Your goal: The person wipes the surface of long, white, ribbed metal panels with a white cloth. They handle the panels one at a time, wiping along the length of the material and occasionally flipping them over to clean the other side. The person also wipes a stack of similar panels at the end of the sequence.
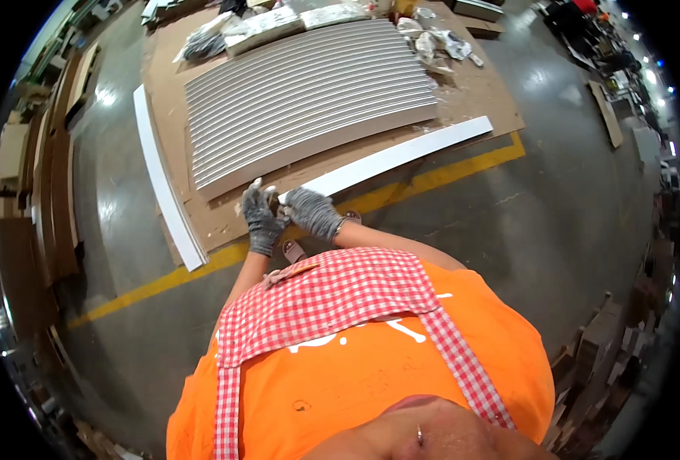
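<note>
Together, left hand (pixel 261 218) and right hand (pixel 314 211) at end of one white strip (pixel 401 159)

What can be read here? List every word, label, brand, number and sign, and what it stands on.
No readable text.
Orange shirt: white lettering, mostly covered by the red-and-white gingham apron; only fragments show, no whole word.
White strip by the right hand: no print visible.
Brown boards along the left rim: any print is too small or blurred to read.
</note>
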`<state>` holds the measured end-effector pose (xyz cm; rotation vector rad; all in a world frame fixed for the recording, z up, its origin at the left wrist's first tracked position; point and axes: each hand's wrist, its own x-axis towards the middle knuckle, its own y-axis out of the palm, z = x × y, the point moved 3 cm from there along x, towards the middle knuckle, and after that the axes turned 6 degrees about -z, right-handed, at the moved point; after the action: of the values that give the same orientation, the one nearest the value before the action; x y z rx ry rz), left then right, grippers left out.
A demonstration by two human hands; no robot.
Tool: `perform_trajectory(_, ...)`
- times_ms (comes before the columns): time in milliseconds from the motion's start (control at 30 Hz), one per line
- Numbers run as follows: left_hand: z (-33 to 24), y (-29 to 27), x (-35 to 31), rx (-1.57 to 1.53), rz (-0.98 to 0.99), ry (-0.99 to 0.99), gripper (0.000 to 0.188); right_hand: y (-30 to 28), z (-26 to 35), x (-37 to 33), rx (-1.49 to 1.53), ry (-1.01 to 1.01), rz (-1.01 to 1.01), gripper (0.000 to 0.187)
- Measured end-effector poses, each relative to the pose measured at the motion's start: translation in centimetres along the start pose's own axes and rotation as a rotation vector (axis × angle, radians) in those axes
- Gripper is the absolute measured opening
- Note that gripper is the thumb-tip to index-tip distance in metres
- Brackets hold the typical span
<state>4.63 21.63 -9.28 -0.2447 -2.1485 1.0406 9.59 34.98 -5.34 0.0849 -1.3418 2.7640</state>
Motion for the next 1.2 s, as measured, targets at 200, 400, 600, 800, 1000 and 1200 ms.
perform_trajectory(200,0.0,-0.2,0.3,-0.036,0.060,-0.013,0.061,1.0,0.1,0.4,-0.056,0.046,0.089,0.023)
perform_trajectory(400,0.1,0.0,0.1,-0.034,0.061,-0.036,0.068,0.0,-5.5,-2.0,-0.298,-0.120,-0.234,0.018)
perform_trajectory(600,-0.3,-0.3,0.3,-0.051,0.088,-0.040,0.067,-15.1,-25.4,-8.1,-0.685,0.543,-0.572,0.016)
perform_trajectory(800,-0.7,-0.8,0.7,-0.115,0.057,0.011,0.064,-13.7,-20.0,-5.8,-0.616,0.143,-0.548,0.021)
perform_trajectory(1000,-0.2,-0.4,0.6,-0.125,0.035,-0.021,0.056,-4.4,-6.0,-1.6,-0.120,-0.013,-0.090,0.019)
perform_trajectory(1200,-0.3,-0.3,0.7,-0.122,0.003,-0.024,0.055,-11.7,-25.8,-7.1,-1.017,0.036,-0.525,0.013)
